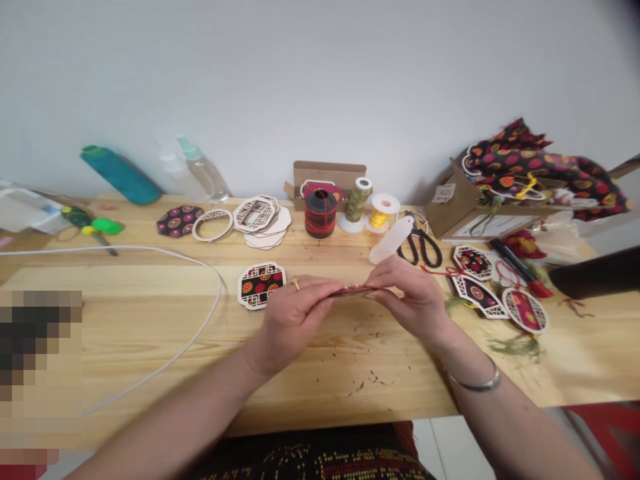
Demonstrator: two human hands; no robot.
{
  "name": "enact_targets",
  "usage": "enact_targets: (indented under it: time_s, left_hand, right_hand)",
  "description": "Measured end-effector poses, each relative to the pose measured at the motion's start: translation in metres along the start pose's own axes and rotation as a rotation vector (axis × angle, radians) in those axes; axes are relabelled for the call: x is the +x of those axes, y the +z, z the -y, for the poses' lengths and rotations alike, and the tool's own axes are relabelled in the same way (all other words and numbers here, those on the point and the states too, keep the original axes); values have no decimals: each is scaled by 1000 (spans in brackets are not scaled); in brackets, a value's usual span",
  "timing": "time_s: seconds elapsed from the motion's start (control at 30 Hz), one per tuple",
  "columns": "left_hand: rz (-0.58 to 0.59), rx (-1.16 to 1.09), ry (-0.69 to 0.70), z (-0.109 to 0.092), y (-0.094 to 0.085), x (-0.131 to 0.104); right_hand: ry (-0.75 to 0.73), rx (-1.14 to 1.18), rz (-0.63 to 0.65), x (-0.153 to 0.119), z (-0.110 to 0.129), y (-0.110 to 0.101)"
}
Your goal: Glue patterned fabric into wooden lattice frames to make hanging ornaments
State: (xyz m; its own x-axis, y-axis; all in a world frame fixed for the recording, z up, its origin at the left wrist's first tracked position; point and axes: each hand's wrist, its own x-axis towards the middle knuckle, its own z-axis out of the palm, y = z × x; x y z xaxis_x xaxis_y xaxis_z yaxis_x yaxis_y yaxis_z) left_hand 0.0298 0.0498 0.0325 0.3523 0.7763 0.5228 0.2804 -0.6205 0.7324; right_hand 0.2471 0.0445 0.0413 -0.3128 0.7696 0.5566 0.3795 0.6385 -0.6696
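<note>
Between my two hands is a thin flat piece (354, 291), seen almost edge-on and reddish-brown, so its face is hidden. My left hand (293, 317) pinches its left end between thumb and fingers, and my right hand (413, 297) pinches the right end. Both hands are raised over the middle of the wooden table. Just beyond the left hand lies an ornament (261, 285) with a pale cut-out frame over dark flowered fabric. Dark scraps (370, 381) are scattered below the hands.
Behind stand a black-and-red thread spool (320, 215), a green thread cone (358, 201) and a yellow spool (383, 212). Black-handled scissors (423, 247) lie right of them. Cut-out frames (256, 213) are stacked at centre-left. A white cable (219, 293) curves across the left; finished ornaments (525, 310) lie right.
</note>
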Motion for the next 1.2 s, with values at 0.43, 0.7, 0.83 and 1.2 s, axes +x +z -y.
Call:
enact_targets:
  time_s: [0.43,0.7,0.83,1.2]
  left_hand:
    - [-184,509,411,2,-9,-2]
    - [-131,385,320,4,-5,2]
    - [-81,223,182,7,0,0]
    - [52,-51,-206,5,2,-1]
  right_hand:
    - [-319,-518,-199,-6,5,-3]
    - [-258,-343,-105,-2,-1,-1]
    - [-134,-240,-34,0,-7,1]
    - [291,10,91,0,0,2]
